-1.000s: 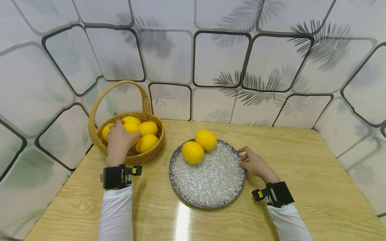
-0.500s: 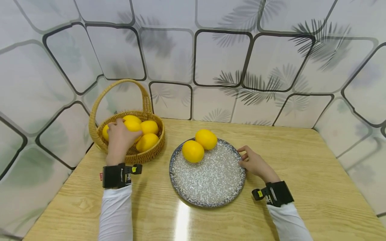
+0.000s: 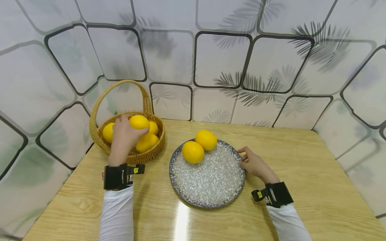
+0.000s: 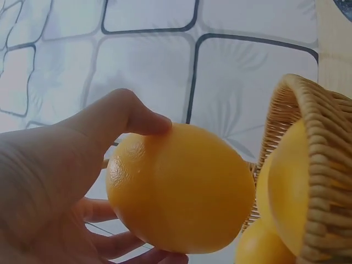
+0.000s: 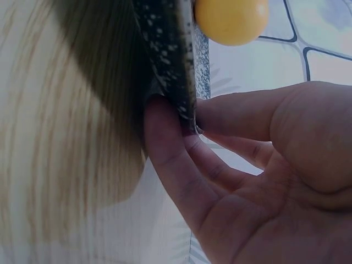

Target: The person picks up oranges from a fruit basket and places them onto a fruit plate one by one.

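Your wood-grained tabletop (image 3: 319,174) carries a speckled round plate (image 3: 208,182), and left of that plate, a wicker basket (image 3: 151,154).

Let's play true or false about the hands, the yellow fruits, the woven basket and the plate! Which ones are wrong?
1. The left hand grips a yellow oval fruit. True.
2. The right hand touches nothing. False: it pinches the edge of the round, speckled grey plate.
3. More yellow fruits lie in the tan woven basket. True.
4. The basket is tipped on its side. False: it stands upright.
5. Two yellow fruits lie on the plate. True.
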A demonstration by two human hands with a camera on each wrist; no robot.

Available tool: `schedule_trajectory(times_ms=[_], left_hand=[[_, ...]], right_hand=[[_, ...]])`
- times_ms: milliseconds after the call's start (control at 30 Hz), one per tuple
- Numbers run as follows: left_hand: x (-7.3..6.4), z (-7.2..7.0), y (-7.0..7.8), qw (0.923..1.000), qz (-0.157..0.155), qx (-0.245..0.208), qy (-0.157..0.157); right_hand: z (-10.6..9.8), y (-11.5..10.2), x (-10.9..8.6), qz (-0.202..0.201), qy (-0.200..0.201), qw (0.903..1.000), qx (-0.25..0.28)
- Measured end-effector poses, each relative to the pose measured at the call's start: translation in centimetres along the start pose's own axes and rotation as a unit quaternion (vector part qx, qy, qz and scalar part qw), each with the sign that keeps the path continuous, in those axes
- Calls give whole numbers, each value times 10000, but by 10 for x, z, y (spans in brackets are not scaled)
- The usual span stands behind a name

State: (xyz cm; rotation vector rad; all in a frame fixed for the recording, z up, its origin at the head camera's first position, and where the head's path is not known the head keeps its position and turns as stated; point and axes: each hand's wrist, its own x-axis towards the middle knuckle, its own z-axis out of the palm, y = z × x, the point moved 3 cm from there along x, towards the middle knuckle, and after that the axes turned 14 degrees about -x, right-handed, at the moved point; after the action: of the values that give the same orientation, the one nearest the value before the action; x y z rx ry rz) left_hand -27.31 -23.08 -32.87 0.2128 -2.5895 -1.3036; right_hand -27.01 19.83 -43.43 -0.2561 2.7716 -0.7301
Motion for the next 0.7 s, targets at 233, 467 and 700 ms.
schedule_trajectory(times_ms=[233,467,700], left_hand=[[-6,-7,11,9996,56,-258,100],[-8,-5,20,9989,226,-410,75],[-8,2,29,9985,411,-346,63]], right_hand=[[0,-1,-1,-26,10,10000,44],[0,-1,-1,-18,-18,10000,54],[0,-1,0,-19,-17,10000,22]])
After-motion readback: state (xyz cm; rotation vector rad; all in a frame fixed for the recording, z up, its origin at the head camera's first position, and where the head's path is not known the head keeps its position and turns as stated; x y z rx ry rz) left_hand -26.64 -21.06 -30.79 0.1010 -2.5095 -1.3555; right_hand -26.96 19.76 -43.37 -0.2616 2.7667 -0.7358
